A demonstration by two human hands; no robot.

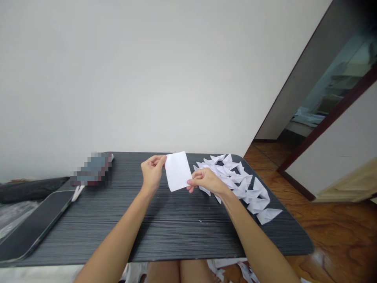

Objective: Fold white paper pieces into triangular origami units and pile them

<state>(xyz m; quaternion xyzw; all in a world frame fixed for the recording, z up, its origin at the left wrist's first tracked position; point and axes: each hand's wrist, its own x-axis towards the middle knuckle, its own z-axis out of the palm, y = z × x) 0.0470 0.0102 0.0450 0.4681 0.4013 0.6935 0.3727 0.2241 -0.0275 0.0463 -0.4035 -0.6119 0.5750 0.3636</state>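
A small, nearly square sheet of white paper (pixel 178 172) is held up above the dark table, slightly tilted. My left hand (pixel 153 169) pinches its upper left corner between thumb and fingers. At the lower right corner my right hand (pixel 204 180) grips the sheet the same way. Just beyond and to the right of my right hand lie several folded white paper pieces (pixel 244 182) with pointed ends, spread in overlapping rows. Part of that group is hidden behind my right hand and forearm.
The black ribbed table (pixel 118 220) stands against a white wall. On its left are a blurred-out item (pixel 92 169), a white cable (pixel 78 192) and a dark flat panel (pixel 35 226). A black bundle (pixel 32 189) sits past the left edge. Paper scraps (pixel 246 271) lie below the front edge.
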